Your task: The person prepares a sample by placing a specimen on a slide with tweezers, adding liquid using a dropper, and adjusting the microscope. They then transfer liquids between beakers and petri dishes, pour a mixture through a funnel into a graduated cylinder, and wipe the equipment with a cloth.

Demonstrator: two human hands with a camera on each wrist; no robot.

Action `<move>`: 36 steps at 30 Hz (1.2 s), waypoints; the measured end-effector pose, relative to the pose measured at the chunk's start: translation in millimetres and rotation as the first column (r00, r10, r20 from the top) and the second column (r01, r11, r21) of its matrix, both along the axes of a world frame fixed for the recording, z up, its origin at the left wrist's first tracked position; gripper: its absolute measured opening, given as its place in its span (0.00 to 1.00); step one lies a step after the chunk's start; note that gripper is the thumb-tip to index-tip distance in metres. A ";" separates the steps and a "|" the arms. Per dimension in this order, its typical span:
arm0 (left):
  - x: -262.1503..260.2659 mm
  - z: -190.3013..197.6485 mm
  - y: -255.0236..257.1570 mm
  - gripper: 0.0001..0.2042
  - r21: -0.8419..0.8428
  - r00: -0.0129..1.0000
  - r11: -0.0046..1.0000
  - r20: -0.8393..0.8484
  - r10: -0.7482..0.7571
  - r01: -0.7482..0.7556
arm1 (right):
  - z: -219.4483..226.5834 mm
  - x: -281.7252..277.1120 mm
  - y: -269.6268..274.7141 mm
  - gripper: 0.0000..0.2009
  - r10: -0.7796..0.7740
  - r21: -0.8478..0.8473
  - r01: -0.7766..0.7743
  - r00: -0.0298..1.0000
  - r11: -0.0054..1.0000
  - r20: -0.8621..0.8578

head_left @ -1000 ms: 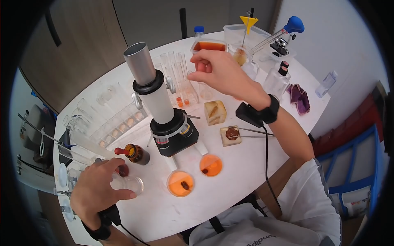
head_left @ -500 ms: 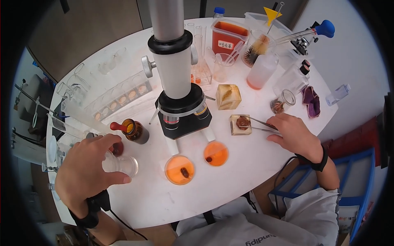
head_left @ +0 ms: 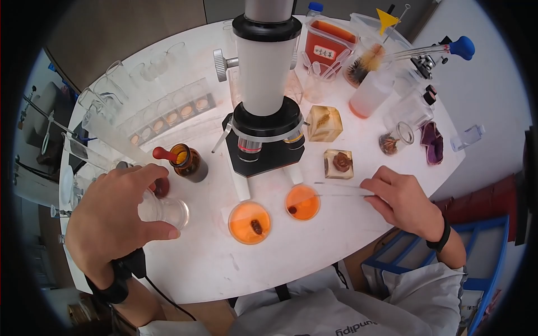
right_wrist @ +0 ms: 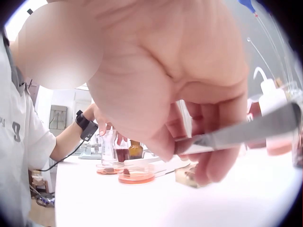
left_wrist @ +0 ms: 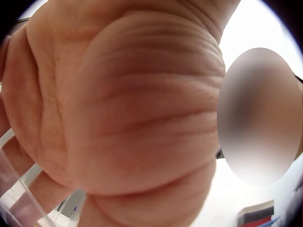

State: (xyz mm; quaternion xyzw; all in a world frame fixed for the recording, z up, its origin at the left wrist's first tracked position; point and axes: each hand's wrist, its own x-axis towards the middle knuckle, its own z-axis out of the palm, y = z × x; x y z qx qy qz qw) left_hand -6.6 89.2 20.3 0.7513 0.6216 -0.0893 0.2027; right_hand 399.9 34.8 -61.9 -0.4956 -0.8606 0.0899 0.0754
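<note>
My left hand [head_left: 112, 210] curls its thumb and fingers around a clear glass vessel [head_left: 176, 214]; its palm [left_wrist: 137, 109] fills the left wrist view, a transparent edge at lower left. Metal tweezers [head_left: 350, 195] are pinched by my right hand [head_left: 406, 204], arms apart, tips pointing left by the right orange dish [head_left: 308, 206], which holds a small dark piece [head_left: 292, 210]. Another orange dish [head_left: 240, 232] bears a larger dark piece [head_left: 256, 226]. In the right wrist view, the tweezers' broad end [right_wrist: 255, 130] extends past the fingers.
A microscope [head_left: 266, 106] stands centrally behind the dishes. Two clear blocks [head_left: 330, 173] [head_left: 325, 126] with things inside lie to its right. An amber bottle [head_left: 193, 168] stands near my left hand; a vial rack [head_left: 168, 123], bottles [head_left: 372, 92] and a lidless red container [head_left: 330, 42] are farther back.
My right hand came down from the back, took hold of the tweezers at the rose block, and moved them left and forward towards the right dish. The left hand keeps around the glass; the view shifted.
</note>
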 end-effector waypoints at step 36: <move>-2.0 -4.5 1.3 0.29 0.014 1.000 1.000 0.010 -0.023 0.023 | -4.6 -14.0 -10.3 0.10 0.123 0.082 -0.128 0.990 0.988 0.073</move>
